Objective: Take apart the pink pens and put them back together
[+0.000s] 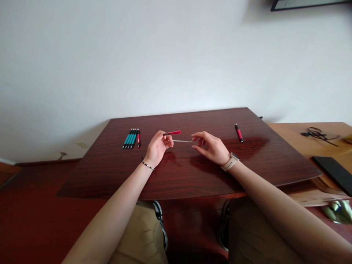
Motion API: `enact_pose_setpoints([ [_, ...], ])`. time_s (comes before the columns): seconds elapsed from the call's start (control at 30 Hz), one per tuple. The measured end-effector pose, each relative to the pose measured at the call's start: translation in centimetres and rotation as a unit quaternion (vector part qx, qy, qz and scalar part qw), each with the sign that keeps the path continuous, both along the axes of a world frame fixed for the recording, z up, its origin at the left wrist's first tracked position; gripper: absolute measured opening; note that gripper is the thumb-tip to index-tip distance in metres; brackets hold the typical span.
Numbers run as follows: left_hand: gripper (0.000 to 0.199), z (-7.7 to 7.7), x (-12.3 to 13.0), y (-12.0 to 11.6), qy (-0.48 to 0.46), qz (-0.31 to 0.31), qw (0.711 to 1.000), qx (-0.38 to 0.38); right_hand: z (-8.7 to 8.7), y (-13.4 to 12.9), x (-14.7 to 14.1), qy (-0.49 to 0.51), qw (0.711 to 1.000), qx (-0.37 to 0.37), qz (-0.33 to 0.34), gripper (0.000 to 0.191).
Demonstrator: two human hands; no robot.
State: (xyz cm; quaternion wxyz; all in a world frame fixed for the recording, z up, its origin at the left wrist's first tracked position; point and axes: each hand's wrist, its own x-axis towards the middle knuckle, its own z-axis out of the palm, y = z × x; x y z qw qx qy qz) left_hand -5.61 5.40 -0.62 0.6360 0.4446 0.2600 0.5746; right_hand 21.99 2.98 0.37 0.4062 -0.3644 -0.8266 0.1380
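Left grip holds a red pen barrel, white refill outside it; right grip unclear.

Your desk looks like glossy wood. The pink barrel at your left fingers looks like smooth plastic; the teal pens toward the desk's left edge look plastic too. Your trousers are matt cloth.

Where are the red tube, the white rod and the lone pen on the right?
Red tube [173,132]: head view, middle of its red length.
White rod [181,141]: head view, middle of its thin shaft.
Lone pen [239,133]: head view, its red barrel.
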Motion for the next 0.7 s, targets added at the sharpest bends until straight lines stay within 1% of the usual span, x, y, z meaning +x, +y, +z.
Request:
enact_pose_setpoints([
  [0.13, 0.031, 0.12, 0.23, -0.25, 0.016, -0.021, 1.000, 0.002, 0.04, -0.11, -0.13, -0.001, 1.000, 0.005, 0.015, 0.027],
  [0.33, 0.030, 0.17, 0.29, -0.35, 0.015, -0.029, 0.999, 0.012, -0.09, -0.14, -0.20, -0.009, 1.000, -0.001, 0.014, 0.017],
  [0.57, 0.030, 0.39, 0.41, -0.51, 0.016, -0.037, 0.999, 0.009, 0.07, -0.19, -0.21, -0.016, 1.000, -0.002, 0.012, 0.015],
  [0.7, 0.030, 0.26, 0.30, -0.44, 0.013, -0.025, 1.000, 0.004, 0.16, -0.22, -0.10, -0.018, 1.000, -0.008, 0.004, 0.020],
])
